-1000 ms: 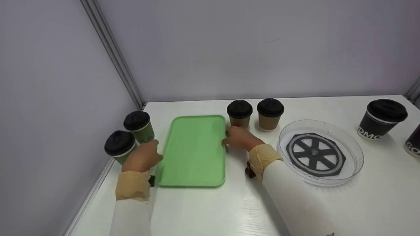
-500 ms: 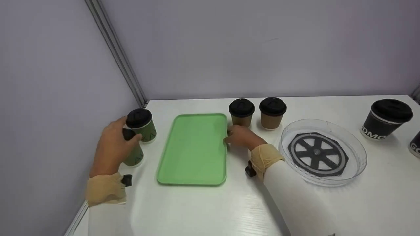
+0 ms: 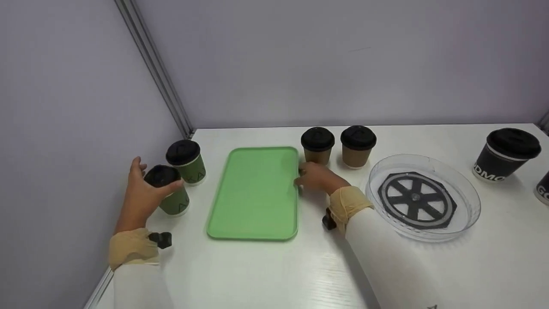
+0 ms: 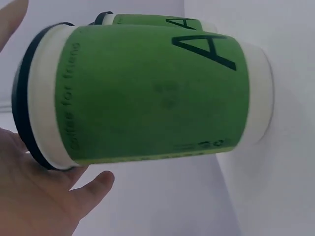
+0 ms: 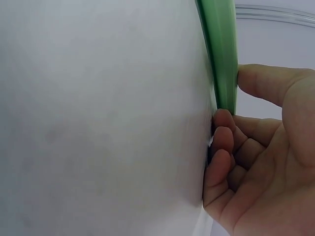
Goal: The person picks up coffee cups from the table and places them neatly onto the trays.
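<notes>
Tray pinched by right hand; left of it, nearer green cup flanked by spread-fingered left hand (pre-grasp, presumably; closure required)

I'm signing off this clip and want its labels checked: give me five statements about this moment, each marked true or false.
1. The right hand pinches the edge of the green tray. True.
2. The left hand grips a black paper cup. False: it is spread open by the nearer green paper cup, which stands on the white table.
3. In the left wrist view, "coffee for friend" is printed on that green paper cup. True.
4. In the head view, the clear round dish lies to the left of the green tray. False: it lies to the right of it.
5. The brown paper cup nearest the right hand has a black lid. True.
</notes>
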Available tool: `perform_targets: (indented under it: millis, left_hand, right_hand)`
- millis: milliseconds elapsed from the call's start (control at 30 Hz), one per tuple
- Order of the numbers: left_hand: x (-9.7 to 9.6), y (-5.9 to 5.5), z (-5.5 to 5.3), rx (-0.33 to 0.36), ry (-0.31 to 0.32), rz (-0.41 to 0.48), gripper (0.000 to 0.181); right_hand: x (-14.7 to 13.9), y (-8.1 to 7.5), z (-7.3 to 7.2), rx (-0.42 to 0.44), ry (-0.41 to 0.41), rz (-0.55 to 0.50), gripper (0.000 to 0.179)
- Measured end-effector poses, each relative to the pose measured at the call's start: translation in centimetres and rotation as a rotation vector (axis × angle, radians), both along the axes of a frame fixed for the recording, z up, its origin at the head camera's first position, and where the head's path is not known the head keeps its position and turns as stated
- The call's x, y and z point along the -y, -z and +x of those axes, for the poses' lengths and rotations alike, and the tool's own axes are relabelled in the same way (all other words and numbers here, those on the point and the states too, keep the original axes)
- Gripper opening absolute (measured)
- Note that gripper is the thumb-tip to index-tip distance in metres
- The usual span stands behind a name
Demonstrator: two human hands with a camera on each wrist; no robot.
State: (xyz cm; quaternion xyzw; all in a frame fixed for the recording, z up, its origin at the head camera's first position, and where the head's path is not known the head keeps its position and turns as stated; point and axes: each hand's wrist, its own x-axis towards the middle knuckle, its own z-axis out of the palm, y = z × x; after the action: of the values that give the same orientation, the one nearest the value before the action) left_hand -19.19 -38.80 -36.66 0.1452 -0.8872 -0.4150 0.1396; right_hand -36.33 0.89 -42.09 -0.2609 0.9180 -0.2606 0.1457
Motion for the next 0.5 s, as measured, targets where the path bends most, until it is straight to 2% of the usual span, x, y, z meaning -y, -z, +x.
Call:
perform_targets:
  millis: [133,267,500]
  left_hand:
    - [0.8,0.6,0.2,0.023,0.020,0.110,0.130]
    - [1.5,1.4,0.2,0.022,0.050,0.181,0.126]
    - [2.2,2.5,0.3,0.012,0.104,0.247,0.119]
  right_hand:
    - [-0.2,0.1,0.0,0.009,0.007,-0.015,0.041]
    - [-0.3,0.2,0.1,0.025,0.026,-0.028,0.042]
    - [-0.3,0.3,0.1,0.024,0.011,-0.039,0.038]
